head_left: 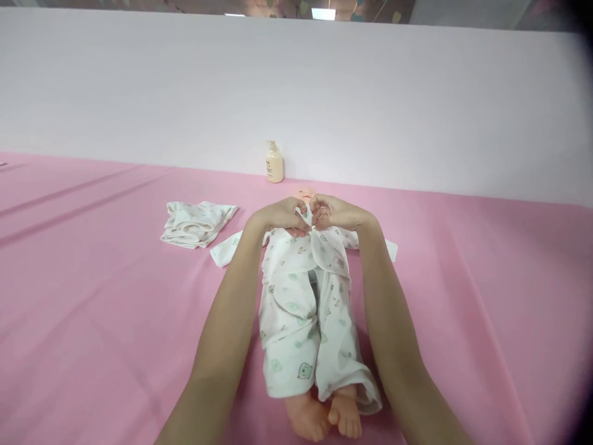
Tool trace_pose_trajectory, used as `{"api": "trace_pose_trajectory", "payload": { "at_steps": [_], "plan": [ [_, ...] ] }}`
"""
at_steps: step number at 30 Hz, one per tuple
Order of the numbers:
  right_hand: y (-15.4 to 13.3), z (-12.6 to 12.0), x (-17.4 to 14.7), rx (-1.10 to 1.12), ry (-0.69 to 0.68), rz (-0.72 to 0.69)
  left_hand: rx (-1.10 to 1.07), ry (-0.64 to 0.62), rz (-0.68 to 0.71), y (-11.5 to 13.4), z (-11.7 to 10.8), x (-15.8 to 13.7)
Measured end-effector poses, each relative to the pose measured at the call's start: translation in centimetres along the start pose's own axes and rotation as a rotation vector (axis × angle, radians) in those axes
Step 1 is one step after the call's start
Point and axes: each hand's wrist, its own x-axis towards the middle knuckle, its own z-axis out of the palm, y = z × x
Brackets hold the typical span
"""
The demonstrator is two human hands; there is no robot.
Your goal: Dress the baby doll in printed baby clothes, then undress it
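A peach plastic baby doll (306, 418) lay face up on pink cloth (106, 296) in white animal-print trousers (291, 330); its white, long-sleeved animal-print top (288, 252) had sleeves spread wide, front edges together at the chest.

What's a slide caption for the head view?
Left hand and right hand at the upper front of the printed top on a doll, pump bottle beyond.
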Motion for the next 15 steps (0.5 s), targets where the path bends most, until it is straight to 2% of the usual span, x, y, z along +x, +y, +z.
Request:
{"api": "trace_pose_trajectory", "payload": {
  "at_steps": [4,8,11,15],
  "plan": [
    [0.9,0.0,0.5,-0.04,0.004,0.072,0.053,0.005,-0.049,-0.3,0.5,0.7],
    [1.6,0.6,1.4,-0.115,0.072,0.149,0.092,0.024,-0.066,-1.6,0.9,1.2],
    [2.2,1.2,1.9,-0.233,0.129,0.181,0.154,0.047,-0.002,-2.7,1.4,0.8],
    [2.8,2.7,1.5,-0.413,0.276,0.104,0.392,0.196,0.104,-3.3,3.2,-0.4]
  ]
}}
